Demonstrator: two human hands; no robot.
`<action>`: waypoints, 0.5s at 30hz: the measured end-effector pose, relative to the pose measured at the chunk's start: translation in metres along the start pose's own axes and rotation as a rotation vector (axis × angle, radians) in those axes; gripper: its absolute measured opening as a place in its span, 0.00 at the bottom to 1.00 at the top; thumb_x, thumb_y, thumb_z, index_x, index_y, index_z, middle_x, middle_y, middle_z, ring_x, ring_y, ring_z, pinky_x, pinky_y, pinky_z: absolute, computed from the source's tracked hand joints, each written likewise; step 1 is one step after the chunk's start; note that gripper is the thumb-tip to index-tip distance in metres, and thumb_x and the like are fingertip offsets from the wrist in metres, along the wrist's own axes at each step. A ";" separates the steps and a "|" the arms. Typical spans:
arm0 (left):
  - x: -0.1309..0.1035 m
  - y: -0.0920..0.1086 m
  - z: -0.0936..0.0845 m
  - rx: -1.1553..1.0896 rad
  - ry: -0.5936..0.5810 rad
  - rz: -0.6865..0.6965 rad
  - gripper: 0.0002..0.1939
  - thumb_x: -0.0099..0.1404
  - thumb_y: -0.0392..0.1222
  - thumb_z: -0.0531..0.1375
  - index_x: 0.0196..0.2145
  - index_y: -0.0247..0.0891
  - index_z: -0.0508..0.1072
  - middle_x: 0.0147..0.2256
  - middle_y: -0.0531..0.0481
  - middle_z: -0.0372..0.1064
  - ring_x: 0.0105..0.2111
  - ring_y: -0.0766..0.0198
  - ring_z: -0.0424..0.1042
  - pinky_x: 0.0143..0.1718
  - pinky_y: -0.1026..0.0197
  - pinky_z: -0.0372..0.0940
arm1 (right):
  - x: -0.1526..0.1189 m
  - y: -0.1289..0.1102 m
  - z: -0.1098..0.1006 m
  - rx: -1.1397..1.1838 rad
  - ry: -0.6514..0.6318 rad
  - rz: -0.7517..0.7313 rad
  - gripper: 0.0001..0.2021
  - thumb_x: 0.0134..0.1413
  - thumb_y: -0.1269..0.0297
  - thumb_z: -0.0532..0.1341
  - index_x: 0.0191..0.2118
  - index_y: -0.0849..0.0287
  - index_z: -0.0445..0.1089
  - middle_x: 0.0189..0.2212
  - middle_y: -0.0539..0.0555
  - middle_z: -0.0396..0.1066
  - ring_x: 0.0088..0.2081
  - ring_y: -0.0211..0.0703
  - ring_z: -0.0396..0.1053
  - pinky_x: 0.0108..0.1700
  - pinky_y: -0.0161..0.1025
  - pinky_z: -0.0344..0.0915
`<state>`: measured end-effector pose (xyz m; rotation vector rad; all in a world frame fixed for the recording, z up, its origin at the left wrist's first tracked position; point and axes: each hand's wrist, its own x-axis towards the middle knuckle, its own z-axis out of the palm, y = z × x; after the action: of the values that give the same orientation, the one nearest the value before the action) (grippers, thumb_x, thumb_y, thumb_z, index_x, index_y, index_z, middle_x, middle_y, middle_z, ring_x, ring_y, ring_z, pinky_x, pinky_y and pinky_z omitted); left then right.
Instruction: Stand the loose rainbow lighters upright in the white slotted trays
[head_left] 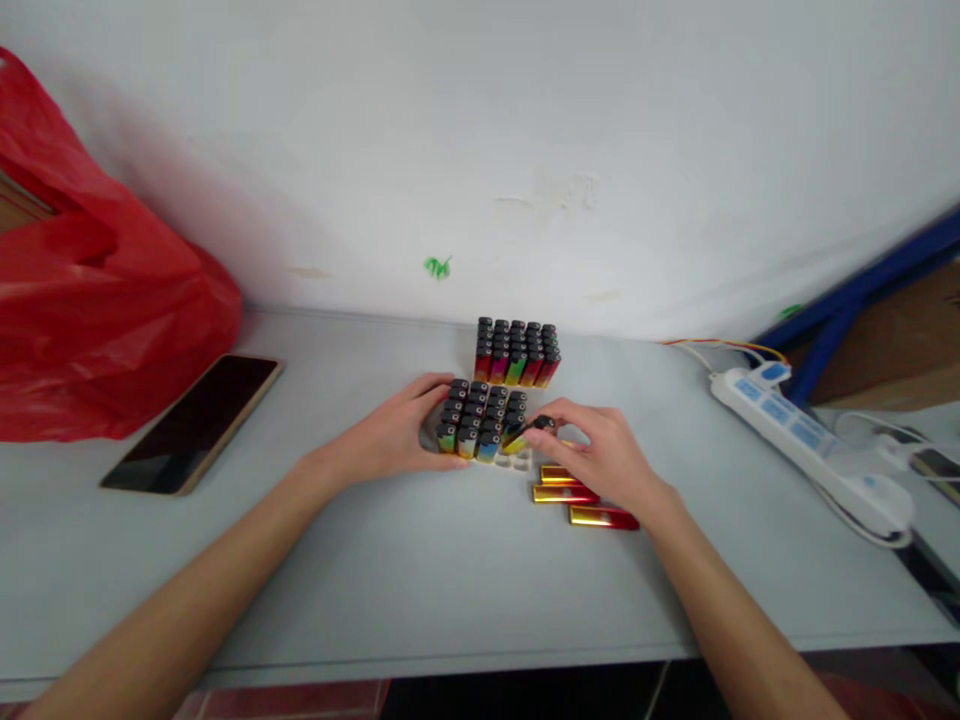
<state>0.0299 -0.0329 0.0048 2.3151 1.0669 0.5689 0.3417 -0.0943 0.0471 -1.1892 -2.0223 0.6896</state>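
Note:
Rows of black-topped lighters (471,415) stand upright in a pale tray (523,462), whose near right corner shows several bare slots. My left hand (397,428) is closed around the left side of this block, thumb at the near edge and fingers at the back. Between the fingertips of my right hand (596,445) is a yellow lighter (519,441) with a black top, tilted over the tray's right side. Beneath and beside that hand, several gold and red lighters (564,494) lie flat on the table; the hand partly covers them.
A second full block of lighters (516,368) stands behind, near the wall. On the left are a phone (196,420) and a red plastic bag (112,300). To the right lies a white power strip (814,450) with cables, near a blue metal frame (847,300) and a cardboard box (885,345).

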 end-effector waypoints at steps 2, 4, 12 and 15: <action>0.000 0.000 0.000 0.000 -0.002 -0.001 0.45 0.57 0.65 0.77 0.64 0.37 0.75 0.70 0.34 0.67 0.69 0.38 0.71 0.77 0.42 0.62 | 0.000 0.003 0.005 0.003 -0.005 -0.015 0.16 0.73 0.45 0.67 0.41 0.52 0.82 0.35 0.53 0.85 0.33 0.45 0.80 0.40 0.40 0.75; 0.001 0.000 0.000 -0.005 0.005 -0.001 0.45 0.56 0.65 0.77 0.63 0.38 0.76 0.70 0.34 0.68 0.69 0.37 0.71 0.77 0.42 0.63 | 0.000 0.006 0.008 0.007 -0.021 -0.024 0.18 0.72 0.43 0.67 0.41 0.52 0.82 0.36 0.53 0.85 0.32 0.45 0.79 0.41 0.40 0.75; 0.001 0.002 0.000 -0.003 0.007 -0.015 0.44 0.56 0.64 0.77 0.64 0.40 0.76 0.70 0.36 0.68 0.68 0.37 0.72 0.76 0.41 0.64 | 0.003 0.003 0.008 -0.006 -0.087 -0.049 0.29 0.72 0.32 0.61 0.38 0.54 0.81 0.31 0.52 0.81 0.30 0.44 0.75 0.37 0.39 0.68; 0.000 0.002 -0.001 0.018 0.000 -0.013 0.44 0.57 0.64 0.77 0.64 0.39 0.75 0.71 0.36 0.68 0.69 0.37 0.71 0.76 0.42 0.64 | 0.004 0.003 0.014 -0.111 -0.031 -0.037 0.33 0.72 0.30 0.59 0.28 0.54 0.74 0.24 0.50 0.73 0.26 0.41 0.67 0.33 0.38 0.59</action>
<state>0.0309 -0.0337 0.0069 2.3219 1.0900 0.5568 0.3313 -0.0905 0.0376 -1.2081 -2.1268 0.5872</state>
